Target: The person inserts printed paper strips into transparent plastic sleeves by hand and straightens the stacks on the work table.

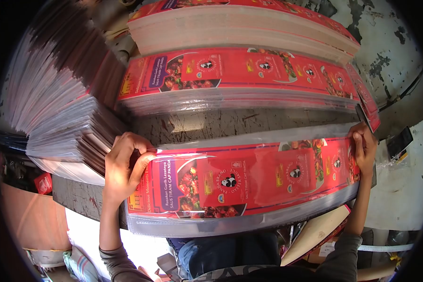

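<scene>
My left hand (127, 164) grips the left end of a long red printed sheet in a clear plastic sleeve (263, 181), thumb on top. At its right end, my right hand (363, 144) pinches the upper corner of the same sleeve. The sheet lies across in front of my body, with panda logos and food pictures on it. Beyond it rests a stack of similar sleeved red sheets (239, 70). A dark thin strip (363, 118) shows just above my right hand; what it is I cannot tell.
Farther back stands a thick stack of red-topped sheets (249, 33). Tall piles of clear sleeves (66, 103) fan out at the left. Between sleeve and stack shows the scratched dark table (207, 124). A small red box (43, 183) is at the lower left.
</scene>
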`<state>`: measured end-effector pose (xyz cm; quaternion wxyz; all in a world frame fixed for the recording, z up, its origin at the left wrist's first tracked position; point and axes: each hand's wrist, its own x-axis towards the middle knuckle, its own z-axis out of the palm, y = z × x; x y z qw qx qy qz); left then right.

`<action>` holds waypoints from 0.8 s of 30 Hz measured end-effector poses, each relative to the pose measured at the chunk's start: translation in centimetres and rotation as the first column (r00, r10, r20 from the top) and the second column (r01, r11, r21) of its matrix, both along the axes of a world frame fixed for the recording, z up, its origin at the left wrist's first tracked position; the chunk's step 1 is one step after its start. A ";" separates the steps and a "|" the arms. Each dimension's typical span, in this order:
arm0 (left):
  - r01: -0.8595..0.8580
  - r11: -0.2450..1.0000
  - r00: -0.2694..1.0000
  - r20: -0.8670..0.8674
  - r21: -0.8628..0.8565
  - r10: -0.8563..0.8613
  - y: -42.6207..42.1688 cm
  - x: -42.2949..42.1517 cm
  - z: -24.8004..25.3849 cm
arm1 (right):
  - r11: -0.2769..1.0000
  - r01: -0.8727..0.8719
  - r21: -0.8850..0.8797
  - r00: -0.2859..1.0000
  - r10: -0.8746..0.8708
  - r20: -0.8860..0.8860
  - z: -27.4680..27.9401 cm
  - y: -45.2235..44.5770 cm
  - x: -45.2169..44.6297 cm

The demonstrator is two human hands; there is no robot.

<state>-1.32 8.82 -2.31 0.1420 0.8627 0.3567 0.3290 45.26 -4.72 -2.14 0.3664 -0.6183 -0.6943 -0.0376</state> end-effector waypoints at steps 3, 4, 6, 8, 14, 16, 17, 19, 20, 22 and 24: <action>0.001 1.000 1.000 0.003 0.013 -0.001 0.0 0.0 -0.1 | 1.000 0.031 0.000 0.999 -0.031 0.028 0.0 0.0 0.0; 0.000 1.000 1.000 0.008 0.010 0.000 0.0 0.0 -0.1 | 0.999 0.033 0.005 0.999 -0.034 0.027 0.0 0.0 0.0; -0.003 1.000 1.000 0.012 0.007 0.002 0.0 0.0 -0.1 | 0.999 0.035 0.009 0.999 -0.035 0.026 -0.1 0.1 0.0; -0.005 1.000 1.000 0.002 0.012 0.005 0.0 0.1 0.0 | 1.000 0.022 0.015 0.999 -0.022 0.024 -0.1 0.2 0.1; -0.022 0.999 1.000 0.019 -0.038 0.023 -0.3 0.4 0.1 | 0.994 0.103 -0.045 0.993 -0.100 0.061 -0.3 0.4 0.2; -0.028 0.999 1.000 0.008 -0.033 0.029 -0.3 0.4 0.1 | 0.993 0.103 -0.065 0.993 -0.098 0.069 -0.2 0.8 0.1; -0.036 0.999 0.999 -0.001 -0.027 0.036 -0.3 0.4 0.0 | 0.991 0.101 -0.083 0.992 -0.094 0.078 -0.1 0.9 0.0; -0.050 0.998 0.999 -0.008 -0.028 0.050 -0.3 0.4 0.0 | 0.991 0.106 -0.081 0.991 -0.099 0.086 -0.1 0.9 0.1; -0.060 0.998 0.998 -0.016 -0.031 0.060 -0.3 0.4 0.0 | 0.990 0.116 -0.080 0.990 -0.108 0.093 -0.1 0.9 0.1; -0.073 0.997 0.997 -0.011 -0.039 0.073 -0.4 0.5 -0.1 | 0.991 0.117 -0.069 0.989 -0.110 0.099 -0.1 0.9 0.2; -0.079 0.996 0.997 -0.006 -0.042 0.079 -0.3 0.5 -0.1 | 0.991 0.126 -0.051 0.987 -0.120 0.103 -0.2 0.9 0.2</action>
